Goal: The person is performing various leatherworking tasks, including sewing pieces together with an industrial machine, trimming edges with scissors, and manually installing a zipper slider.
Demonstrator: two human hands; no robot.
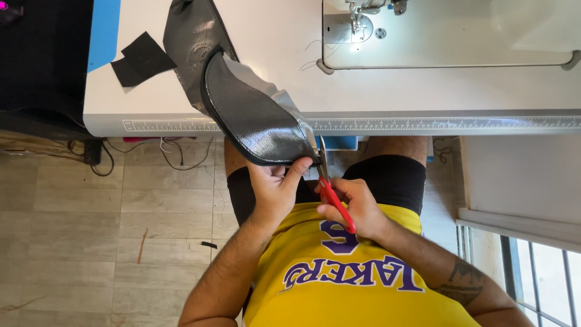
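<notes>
The person sits at a white desk (387, 91) and trims a black textured fabric piece (251, 118) that hangs off the desk's front edge toward the lap. The left hand (275, 188) pinches the lower corner of the piece, thumb on top and the other fingers curled underneath, right beside the spot where the blades meet it. The right hand (357, 209) is wrapped around the red handles of the scissors (330, 188); its fingers are pressed around the handles, and the short metal blades point up at the corner, where a grey lining shows along the right edge of the piece.

To do this cut well, the person would likely keep the pinch close to the blades so the edge stays taut and flat, while holding the thumb clear of the cutting line, since thumb and blades are just beside each other. Short snips that follow the bound rim seem safer than one long bite, because the rim curves. The rest of the piece rests on the desk, which takes its weight and should keep it from dragging the corner away.

A sewing machine (448, 30) stands further back on the desk, and black scraps (142, 57) lie near the left end.
</notes>
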